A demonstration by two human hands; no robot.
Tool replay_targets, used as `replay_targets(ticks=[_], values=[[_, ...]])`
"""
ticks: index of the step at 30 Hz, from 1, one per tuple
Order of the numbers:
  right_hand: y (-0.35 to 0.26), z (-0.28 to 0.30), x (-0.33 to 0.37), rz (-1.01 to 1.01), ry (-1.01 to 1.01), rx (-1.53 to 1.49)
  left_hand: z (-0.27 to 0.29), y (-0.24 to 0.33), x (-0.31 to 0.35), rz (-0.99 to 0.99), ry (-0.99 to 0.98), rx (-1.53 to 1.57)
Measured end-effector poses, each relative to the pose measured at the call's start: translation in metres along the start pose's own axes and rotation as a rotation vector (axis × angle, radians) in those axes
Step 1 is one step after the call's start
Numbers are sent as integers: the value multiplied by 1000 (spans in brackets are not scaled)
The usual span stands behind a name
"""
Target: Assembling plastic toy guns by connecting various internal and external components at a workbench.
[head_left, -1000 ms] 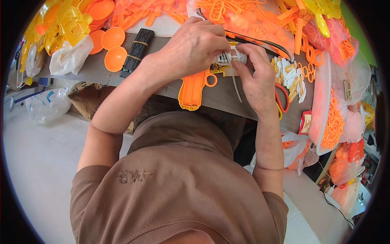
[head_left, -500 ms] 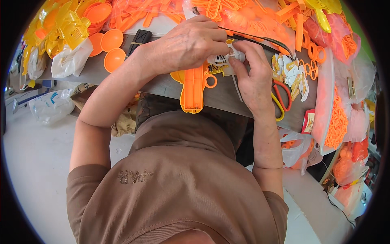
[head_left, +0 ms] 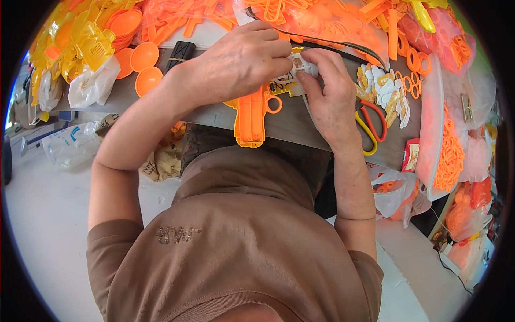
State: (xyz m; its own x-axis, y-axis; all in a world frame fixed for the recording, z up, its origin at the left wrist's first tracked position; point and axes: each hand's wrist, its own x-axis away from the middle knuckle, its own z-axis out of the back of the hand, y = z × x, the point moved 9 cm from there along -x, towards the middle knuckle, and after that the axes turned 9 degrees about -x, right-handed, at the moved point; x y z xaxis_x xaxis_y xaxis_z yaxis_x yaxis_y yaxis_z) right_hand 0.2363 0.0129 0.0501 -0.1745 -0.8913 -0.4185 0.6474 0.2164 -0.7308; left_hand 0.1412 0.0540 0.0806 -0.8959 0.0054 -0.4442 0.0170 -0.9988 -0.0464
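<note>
An orange toy gun shell [head_left: 250, 122] lies on the grey table with its grip toward me and its ring-shaped trigger guard to the right. A yellow part with small inner pieces [head_left: 289, 86] shows between my hands, above the trigger guard. My left hand [head_left: 249, 61] is closed over the upper part of the toy gun, and its fingertips are hidden. Pinched between the thumb and fingers of my right hand [head_left: 331, 88] is a white plastic part [head_left: 304, 66], which sits against the yellow part.
Red-and-yellow scissors [head_left: 372, 129] lie right of my right hand, below a pile of white and yellow pieces [head_left: 387, 94]. Orange rings [head_left: 418, 63] and a tub of small orange parts [head_left: 448, 155] are further right. Orange cups [head_left: 145, 56] and yellow shells [head_left: 94, 43] fill the left.
My left hand has shifted slightly left, away from the white part, exposing more of the yellow part. My right hand still pinches the white part. The whole view has shifted a little.
</note>
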Motion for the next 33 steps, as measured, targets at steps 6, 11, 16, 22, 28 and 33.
replay_targets(ticks=[6, 11, 16, 22, 28, 33], values=[[0, 0, 0, -27, -8, 9, -12, 14, -2, -279, -81, -167], [0, 1, 1, -14, 3, 2, -11, 22, 1, -426, 59, -239], [-3, 2, 1, 1, 25, -2, -1, 21, 0, -388, 100, -259], [-4, 2, 2, 26, 43, -2, -3, 17, 0, -331, 66, -222], [-5, 2, 2, 31, 51, -9, -3, 18, 0, -304, 30, -190], [-6, 2, 3, 36, 56, 1, -7, 20, -3, -284, -18, -228]])
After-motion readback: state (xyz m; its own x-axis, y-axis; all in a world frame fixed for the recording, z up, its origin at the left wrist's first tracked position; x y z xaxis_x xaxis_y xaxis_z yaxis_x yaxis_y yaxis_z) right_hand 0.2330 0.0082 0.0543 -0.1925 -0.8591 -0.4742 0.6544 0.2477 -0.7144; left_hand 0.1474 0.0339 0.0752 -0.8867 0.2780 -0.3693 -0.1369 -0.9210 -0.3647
